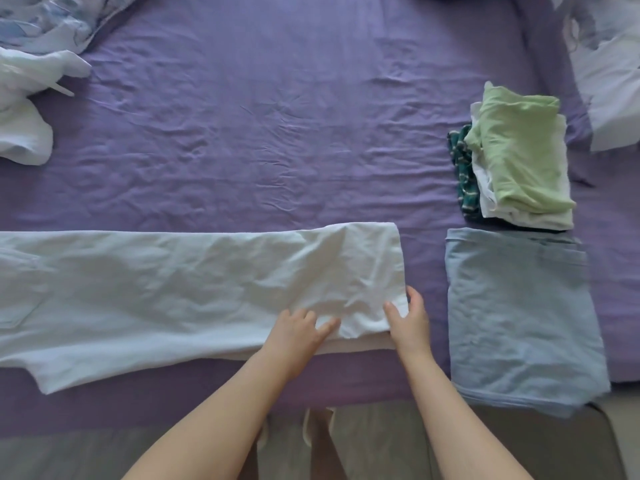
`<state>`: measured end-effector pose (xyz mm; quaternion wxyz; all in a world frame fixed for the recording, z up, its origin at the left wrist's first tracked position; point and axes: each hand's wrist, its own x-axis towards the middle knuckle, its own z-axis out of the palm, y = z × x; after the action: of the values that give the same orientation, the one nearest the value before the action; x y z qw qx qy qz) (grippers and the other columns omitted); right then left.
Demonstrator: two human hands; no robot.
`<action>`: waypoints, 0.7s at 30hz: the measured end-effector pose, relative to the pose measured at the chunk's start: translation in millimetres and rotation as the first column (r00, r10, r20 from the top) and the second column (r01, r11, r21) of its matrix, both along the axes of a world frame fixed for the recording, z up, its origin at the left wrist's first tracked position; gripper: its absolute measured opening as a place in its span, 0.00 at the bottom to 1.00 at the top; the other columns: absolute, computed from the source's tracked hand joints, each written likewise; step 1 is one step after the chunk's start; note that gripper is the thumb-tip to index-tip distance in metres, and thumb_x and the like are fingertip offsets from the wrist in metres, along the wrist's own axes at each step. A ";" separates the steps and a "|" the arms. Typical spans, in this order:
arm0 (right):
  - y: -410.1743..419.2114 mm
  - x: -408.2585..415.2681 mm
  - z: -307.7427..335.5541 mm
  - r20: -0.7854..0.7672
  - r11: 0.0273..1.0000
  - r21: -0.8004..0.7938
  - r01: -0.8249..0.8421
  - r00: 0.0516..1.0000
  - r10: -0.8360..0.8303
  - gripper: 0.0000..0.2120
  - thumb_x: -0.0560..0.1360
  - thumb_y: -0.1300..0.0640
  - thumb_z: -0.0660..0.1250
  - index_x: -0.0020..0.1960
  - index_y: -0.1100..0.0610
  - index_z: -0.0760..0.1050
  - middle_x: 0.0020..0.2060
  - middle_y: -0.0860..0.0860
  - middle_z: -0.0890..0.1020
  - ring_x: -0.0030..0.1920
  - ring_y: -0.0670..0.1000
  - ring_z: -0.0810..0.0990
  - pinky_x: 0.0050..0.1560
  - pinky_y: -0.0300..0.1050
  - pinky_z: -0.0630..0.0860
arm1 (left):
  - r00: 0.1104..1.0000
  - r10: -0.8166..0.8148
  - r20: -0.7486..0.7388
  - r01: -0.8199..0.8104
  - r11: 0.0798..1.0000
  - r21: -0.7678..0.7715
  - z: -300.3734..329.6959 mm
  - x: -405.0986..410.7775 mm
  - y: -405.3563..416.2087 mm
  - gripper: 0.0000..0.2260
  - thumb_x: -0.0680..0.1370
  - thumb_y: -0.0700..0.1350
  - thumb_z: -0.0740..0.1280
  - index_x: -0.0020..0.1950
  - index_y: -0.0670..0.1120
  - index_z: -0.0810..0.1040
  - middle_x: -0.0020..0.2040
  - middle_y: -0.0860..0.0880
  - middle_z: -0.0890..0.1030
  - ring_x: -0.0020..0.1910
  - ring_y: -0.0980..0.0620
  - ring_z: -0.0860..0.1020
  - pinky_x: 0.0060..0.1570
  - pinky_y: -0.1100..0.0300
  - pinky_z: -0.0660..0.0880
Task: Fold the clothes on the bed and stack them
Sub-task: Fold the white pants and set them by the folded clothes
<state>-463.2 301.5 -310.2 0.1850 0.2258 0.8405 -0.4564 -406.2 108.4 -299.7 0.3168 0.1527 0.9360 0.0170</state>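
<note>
A long pale blue garment (166, 285) lies flat across the near part of the purple bed (263, 126), folded lengthwise. My left hand (298, 336) rests on its near right part with the fingers spread on the cloth. My right hand (410, 322) pinches the garment's near right corner between thumb and fingers. To the right lies a folded blue cloth (519, 317). Behind it stands a stack of folded clothes (516, 157) with a light green piece on top, white ones below and a dark green patterned one at the left.
A heap of unfolded white and pale blue clothes (27, 102) sits at the far left. A patterned duvet (52, 19) lies at the back left, pale bedding (609, 74) at the back right. The bed's near edge runs just in front of my arms, with grey floor (381, 445) below.
</note>
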 end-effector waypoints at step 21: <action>-24.9 56.1 9.1 0.357 0.005 0.601 -0.800 0.273 0.893 0.30 0.57 0.59 0.76 0.59 0.52 0.80 0.61 0.59 0.79 0.59 0.62 0.78 0.51 0.64 0.76 | 0.912 0.396 -0.108 -0.405 0.911 -0.078 -21.0 61.8 -34.3 0.22 0.80 0.57 0.50 0.74 0.59 0.61 0.77 0.43 0.58 0.76 0.38 0.54 0.68 0.33 0.49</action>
<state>-407.1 276.6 -301.1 0.2672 -0.3045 0.9101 0.0870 -344.4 74.1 -320.7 0.2714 -0.0579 0.9603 0.0286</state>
